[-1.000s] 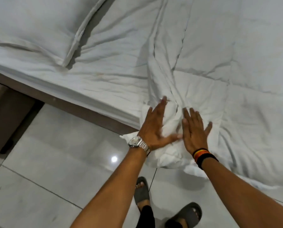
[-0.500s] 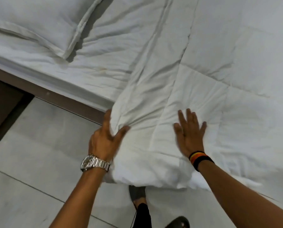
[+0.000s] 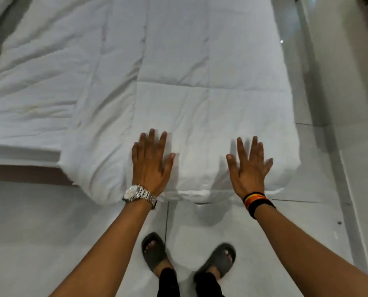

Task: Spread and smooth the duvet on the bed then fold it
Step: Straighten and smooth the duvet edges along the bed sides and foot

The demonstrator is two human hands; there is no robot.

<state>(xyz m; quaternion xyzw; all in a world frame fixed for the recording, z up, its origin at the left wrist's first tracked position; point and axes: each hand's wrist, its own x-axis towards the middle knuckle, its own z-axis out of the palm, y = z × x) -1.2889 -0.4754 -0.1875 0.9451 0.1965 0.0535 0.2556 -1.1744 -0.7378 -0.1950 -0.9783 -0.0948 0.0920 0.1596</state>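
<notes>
Duvet (image 3: 200,61) spread on the bed (image 3: 22,155), near end hanging over the edge toward the floor (image 3: 50,221). Left hand (image 3: 149,163) and right hand (image 3: 248,166) flat on it, well apart, fingers straight, pressing, holding nothing. Might slide down off the bed if pushed too hard. Could bunch up again.

Both hands (image 3: 151,166) on duvet (image 3: 200,61)

The white quilted duvet (image 3: 200,61) lies spread along the bed (image 3: 18,153), its near edge overhanging the floor.
</notes>
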